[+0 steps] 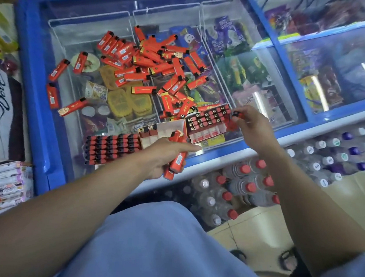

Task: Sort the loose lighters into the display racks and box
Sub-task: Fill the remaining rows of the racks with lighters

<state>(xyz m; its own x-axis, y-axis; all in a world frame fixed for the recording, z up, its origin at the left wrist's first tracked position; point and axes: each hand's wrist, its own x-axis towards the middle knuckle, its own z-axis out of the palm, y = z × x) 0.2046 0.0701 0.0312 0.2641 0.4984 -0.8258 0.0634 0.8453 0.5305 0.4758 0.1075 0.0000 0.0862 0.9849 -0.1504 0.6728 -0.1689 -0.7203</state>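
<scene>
A heap of loose red lighters [159,60] lies on the glass lid of a blue freezer [39,106]. Near the front edge stand a full rack of lighters [111,147], a nearly empty white rack [161,131] and a partly filled rack [208,120]. My left hand [161,160] grips a bundle of red lighters [177,158] below the white rack. My right hand [253,127] pinches a single red lighter [236,114] at the right end of the partly filled rack.
Ice-cream packets show through the freezer glass. Packs of bottled water [247,183] with red and white caps stand on the floor below the front edge. Stacked purple packets [5,187] sit at the left. A few lighters [58,70] lie apart toward the freezer's left side.
</scene>
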